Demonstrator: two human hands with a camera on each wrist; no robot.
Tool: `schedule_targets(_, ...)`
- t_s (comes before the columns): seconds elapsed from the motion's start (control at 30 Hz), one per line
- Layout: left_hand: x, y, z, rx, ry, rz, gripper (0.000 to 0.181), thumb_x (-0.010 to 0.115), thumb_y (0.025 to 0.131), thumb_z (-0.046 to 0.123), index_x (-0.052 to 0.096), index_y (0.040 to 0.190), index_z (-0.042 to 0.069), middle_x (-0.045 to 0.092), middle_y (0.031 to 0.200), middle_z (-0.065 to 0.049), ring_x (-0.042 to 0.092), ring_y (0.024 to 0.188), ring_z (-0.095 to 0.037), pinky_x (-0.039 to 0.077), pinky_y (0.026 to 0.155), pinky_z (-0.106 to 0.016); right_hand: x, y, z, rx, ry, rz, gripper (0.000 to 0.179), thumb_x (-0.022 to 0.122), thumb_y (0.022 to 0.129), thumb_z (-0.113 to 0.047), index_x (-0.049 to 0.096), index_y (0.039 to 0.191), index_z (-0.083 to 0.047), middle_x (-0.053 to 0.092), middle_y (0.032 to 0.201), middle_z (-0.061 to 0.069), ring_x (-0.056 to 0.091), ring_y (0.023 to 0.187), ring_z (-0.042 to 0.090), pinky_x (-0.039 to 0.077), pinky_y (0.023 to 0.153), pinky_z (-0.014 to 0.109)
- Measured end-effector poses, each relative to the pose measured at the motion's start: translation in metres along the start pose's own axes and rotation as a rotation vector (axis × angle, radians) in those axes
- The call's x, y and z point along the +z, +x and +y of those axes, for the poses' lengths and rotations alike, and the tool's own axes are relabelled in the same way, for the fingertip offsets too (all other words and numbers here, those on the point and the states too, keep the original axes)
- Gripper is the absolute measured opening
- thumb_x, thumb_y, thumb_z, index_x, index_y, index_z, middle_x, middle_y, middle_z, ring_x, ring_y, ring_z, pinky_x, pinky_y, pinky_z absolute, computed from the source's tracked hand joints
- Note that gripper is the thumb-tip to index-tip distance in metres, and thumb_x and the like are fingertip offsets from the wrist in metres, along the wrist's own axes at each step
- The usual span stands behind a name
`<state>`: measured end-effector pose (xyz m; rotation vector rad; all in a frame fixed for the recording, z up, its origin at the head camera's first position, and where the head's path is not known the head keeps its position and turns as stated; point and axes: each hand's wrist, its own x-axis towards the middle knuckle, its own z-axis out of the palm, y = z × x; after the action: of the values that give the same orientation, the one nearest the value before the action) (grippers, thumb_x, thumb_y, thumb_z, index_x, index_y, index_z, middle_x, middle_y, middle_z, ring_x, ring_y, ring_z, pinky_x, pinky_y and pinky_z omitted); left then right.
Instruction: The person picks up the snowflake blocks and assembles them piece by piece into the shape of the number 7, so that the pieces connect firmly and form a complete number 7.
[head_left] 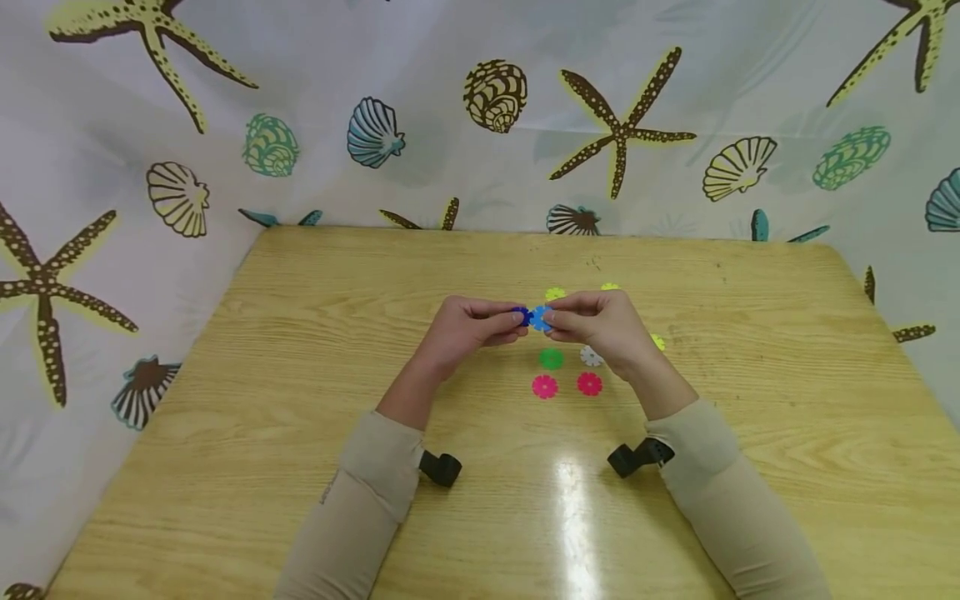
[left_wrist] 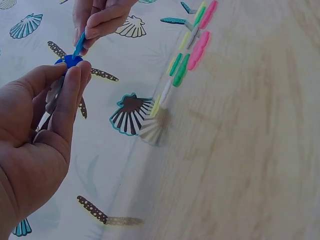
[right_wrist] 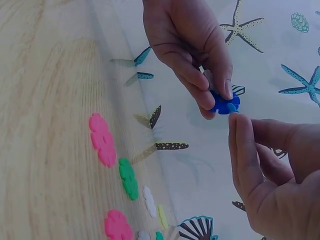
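Observation:
My left hand pinches a dark blue notched plastic disc between thumb and fingers. Opposite it, my right hand pinches a light blue notched disc. The two discs meet at their edges, the light blue one crosswise to the dark blue in the left wrist view. A whitish piece shows between the left thumb and fingers, mostly hidden. Both hands are raised over the table, near a green disc and a white disc lying flat.
Nearest me on the wooden table lie a pink disc and a deeper pink disc. Yellow discs lie farther back, partly behind the right hand. A shell-and-starfish patterned cloth hangs around the table's back and sides.

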<state>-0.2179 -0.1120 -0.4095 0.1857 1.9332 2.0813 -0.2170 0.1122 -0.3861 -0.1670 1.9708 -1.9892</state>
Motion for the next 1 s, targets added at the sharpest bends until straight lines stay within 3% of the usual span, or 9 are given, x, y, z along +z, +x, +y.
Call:
schedule_targets(0.2,0.0,0.003,-0.003,0.032,0.052,-0.032,0.028,0.067,0.094,0.006,0.07,0.118,-0.007,0.072,0.115,-0.024,0.076,0.095,-0.018,0.06,0.087,-0.031,-0.002,0.004,0.001,0.047,0.033,-0.001,0.033,0.062,0.095,0.001,0.059,0.123,0.018,0.072,0.091,0.003,0.075,0.076,0.011,0.061,0.077,0.024)
schedule_targets(0.53,-0.001,0.009,-0.004,0.0,0.065,-0.084,0.027,0.068,0.094,0.008,0.072,0.117,-0.005,0.074,0.109,-0.021,0.075,0.097,-0.021,0.055,0.097,-0.047,-0.009,0.005,0.002,0.094,0.049,-0.017,0.032,0.063,0.095,0.0,0.059,0.123,0.016,0.069,0.096,0.006,0.075,0.077,0.012,0.062,0.078,0.024)
schedule_targets(0.73,-0.003,0.011,-0.002,-0.005,0.051,-0.099,0.027,0.066,0.094,0.004,0.07,0.117,-0.008,0.073,0.111,-0.024,0.076,0.096,-0.022,0.056,0.095,-0.045,-0.01,0.009,0.004,0.113,0.103,-0.039,0.012,0.063,0.095,0.002,0.072,0.102,0.001,0.07,0.095,0.006,0.075,0.079,0.013,0.061,0.077,0.023)
schedule_targets(0.83,-0.003,0.011,-0.003,-0.011,0.052,-0.102,0.027,0.066,0.094,0.005,0.07,0.118,-0.008,0.073,0.111,-0.023,0.076,0.096,-0.021,0.056,0.094,-0.044,-0.011,0.009,0.006,0.126,0.136,-0.047,0.015,0.062,0.095,0.002,0.075,0.095,-0.006,0.071,0.096,0.006,0.075,0.08,0.014,0.061,0.078,0.023)
schedule_targets(1.0,-0.003,0.01,-0.005,-0.014,0.041,-0.111,0.026,0.065,0.095,0.004,0.07,0.117,-0.008,0.073,0.112,-0.023,0.075,0.096,-0.021,0.055,0.095,-0.045,-0.011,0.008,0.009,0.123,0.135,-0.057,0.018,0.061,0.096,0.002,0.07,0.111,0.005,0.071,0.098,0.007,0.075,0.082,0.013,0.061,0.08,0.022)
